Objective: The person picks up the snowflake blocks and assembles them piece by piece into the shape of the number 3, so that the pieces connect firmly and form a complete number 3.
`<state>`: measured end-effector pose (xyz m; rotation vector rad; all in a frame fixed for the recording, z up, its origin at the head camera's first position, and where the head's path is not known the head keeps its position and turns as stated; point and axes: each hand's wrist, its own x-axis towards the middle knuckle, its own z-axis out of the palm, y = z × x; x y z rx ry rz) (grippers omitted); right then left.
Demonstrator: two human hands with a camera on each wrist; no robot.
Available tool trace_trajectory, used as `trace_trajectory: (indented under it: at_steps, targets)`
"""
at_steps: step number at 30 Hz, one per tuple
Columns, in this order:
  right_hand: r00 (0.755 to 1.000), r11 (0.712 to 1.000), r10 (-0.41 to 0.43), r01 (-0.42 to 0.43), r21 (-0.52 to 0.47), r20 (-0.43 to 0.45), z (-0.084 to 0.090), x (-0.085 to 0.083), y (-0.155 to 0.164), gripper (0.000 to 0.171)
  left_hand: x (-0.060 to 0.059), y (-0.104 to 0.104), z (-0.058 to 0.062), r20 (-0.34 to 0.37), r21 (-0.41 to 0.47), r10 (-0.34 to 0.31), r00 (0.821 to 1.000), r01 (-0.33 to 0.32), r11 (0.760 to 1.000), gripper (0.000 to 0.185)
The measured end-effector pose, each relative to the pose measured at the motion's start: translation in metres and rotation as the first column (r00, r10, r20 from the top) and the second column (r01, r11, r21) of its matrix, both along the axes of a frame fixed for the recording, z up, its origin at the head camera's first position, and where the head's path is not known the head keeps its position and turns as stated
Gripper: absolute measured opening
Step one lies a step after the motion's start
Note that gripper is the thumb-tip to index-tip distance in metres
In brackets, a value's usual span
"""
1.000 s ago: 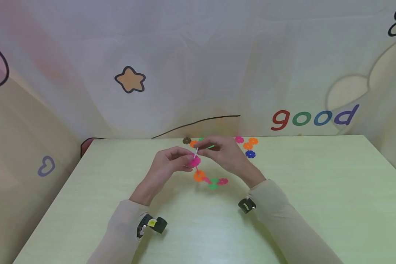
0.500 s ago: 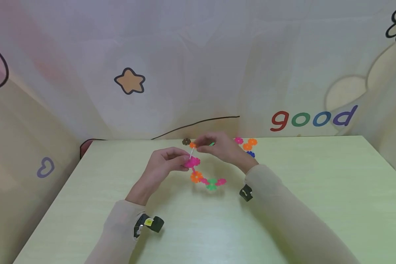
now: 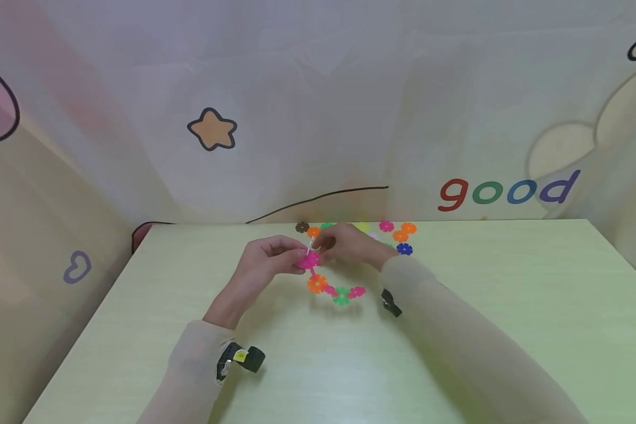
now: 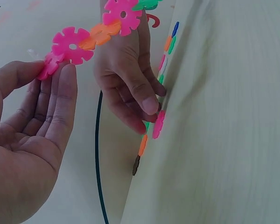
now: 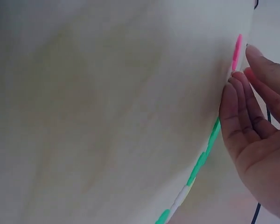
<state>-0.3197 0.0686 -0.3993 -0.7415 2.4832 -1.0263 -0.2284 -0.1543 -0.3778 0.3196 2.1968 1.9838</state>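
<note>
Pale green table (image 3: 509, 330). Left hand (image 3: 265, 262) pinches the pink end disc of the snowflake-disc chain (image 3: 335, 287), lifted above table centre. Right hand (image 3: 350, 242), fingers loosely curled, touches loose discs (image 3: 401, 235) at the far edge; its hold unclear

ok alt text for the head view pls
Two hands meet over a pale green table: the left hand pinches the pink end of a chain of flower-shaped discs, the right hand fingers touching it. Loose discs lie behind.
</note>
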Motion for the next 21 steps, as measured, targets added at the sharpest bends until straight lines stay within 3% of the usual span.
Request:
trace_trajectory:
  at_steps: [13, 21]
  targets:
    - [0.998, 0.992, 0.023, -0.015, 0.127, -0.064, 0.001, 0.003, -0.005, 0.02, 0.001, 0.0, 0.0, -0.002, 0.051, -0.014, 1.0, 0.014, 0.999, 0.021]
    - [0.997, 0.996, -0.075, 0.076, 0.048, -0.03, 0.001, 0.01, 0.009, 0.016, 0.002, 0.0, -0.001, 0.0, 0.034, -0.001, 1.0, 0.001, 0.999, 0.021]
